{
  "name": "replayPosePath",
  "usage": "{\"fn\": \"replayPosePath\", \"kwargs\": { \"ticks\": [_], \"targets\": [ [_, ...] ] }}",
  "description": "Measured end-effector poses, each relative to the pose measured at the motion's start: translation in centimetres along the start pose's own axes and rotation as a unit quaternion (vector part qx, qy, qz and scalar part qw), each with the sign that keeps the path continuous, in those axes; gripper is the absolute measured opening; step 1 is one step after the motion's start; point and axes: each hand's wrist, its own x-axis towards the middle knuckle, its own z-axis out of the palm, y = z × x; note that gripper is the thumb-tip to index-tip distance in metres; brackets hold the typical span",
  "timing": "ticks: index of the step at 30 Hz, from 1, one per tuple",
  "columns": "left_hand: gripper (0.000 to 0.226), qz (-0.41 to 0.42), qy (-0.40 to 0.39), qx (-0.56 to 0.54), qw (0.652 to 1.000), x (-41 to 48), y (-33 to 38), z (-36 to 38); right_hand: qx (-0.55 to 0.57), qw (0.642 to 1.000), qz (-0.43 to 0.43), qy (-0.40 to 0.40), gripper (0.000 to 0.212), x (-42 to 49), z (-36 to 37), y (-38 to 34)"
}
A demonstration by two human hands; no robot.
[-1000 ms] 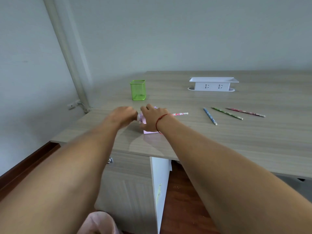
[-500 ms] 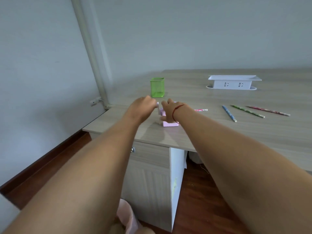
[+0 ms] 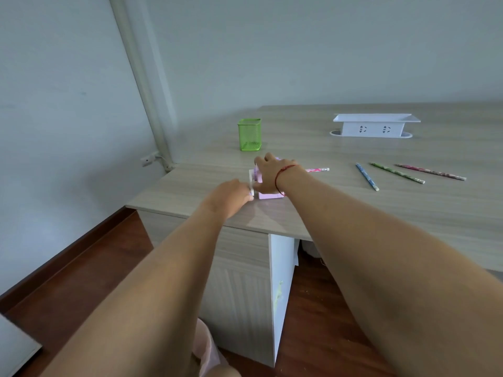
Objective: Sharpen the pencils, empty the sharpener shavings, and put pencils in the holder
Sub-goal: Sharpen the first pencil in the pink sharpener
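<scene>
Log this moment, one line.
left hand: grips crank | right hand: holds pink sharpener | pink pencil: tip hidden | green holder: empty

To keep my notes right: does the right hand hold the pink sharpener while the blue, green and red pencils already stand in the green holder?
Not quite. In the head view the blue pencil, green pencil and red pencil lie flat on the desk, right of the pink sharpener; the green holder looks empty. The right hand does hold it.

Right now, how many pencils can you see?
4. A pink patterned pencil pokes out behind the right hand; a blue pencil, a green pencil and a red pencil lie loose farther right.
</scene>
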Motion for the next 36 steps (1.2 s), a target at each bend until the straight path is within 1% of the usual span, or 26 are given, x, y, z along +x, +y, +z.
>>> {"fn": "replayPosePath", "kwargs": {
  "ticks": [3,9,12,15,19,22,25,29,33,36],
  "targets": [
    [0.031,-0.001,-0.024,0.022,0.999,1.3,-0.5,0.2,0.001,1.000,0.007,0.016,0.060,0.4,0.5,0.0],
    [0.037,0.029,-0.031,0.063,0.997,3.0,-1.8,-0.3,0.006,0.999,0.001,0.039,0.054,0.7,0.8,-0.4],
    [0.031,0.043,-0.025,0.088,0.995,3.7,-2.0,-0.9,0.006,0.999,0.002,0.036,0.054,0.6,0.7,-0.4],
    [0.026,0.049,-0.008,0.095,0.994,3.9,-1.8,-1.3,0.000,1.000,0.011,0.018,0.055,0.6,0.5,-0.2],
    [0.029,0.023,0.009,0.085,0.996,4.8,-2.2,-1.8,-0.005,1.000,0.013,-0.010,0.053,0.7,0.2,-0.2],
    [0.022,0.060,0.049,0.141,0.987,5.6,-2.9,-2.6,0.000,1.000,0.021,-0.012,0.048,0.9,0.0,-0.2],
    [0.024,0.089,0.083,0.185,0.975,6.2,-2.8,-4.2,-0.003,0.999,0.034,-0.033,0.054,1.0,-0.3,-0.3],
    [0.032,0.099,0.094,0.217,0.966,6.3,-2.6,-5.2,-0.017,0.997,0.039,-0.067,0.066,1.2,-0.7,-0.5],
    [0.026,0.094,0.109,0.217,0.966,5.6,-2.7,-4.8,-0.018,0.997,0.039,-0.066,0.066,1.3,-0.7,-0.5],
    [0.024,0.074,0.109,0.199,0.971,4.6,-2.3,-5.3,-0.020,0.997,0.044,-0.064,0.065,1.2,-0.5,-0.6]
  ]
}}
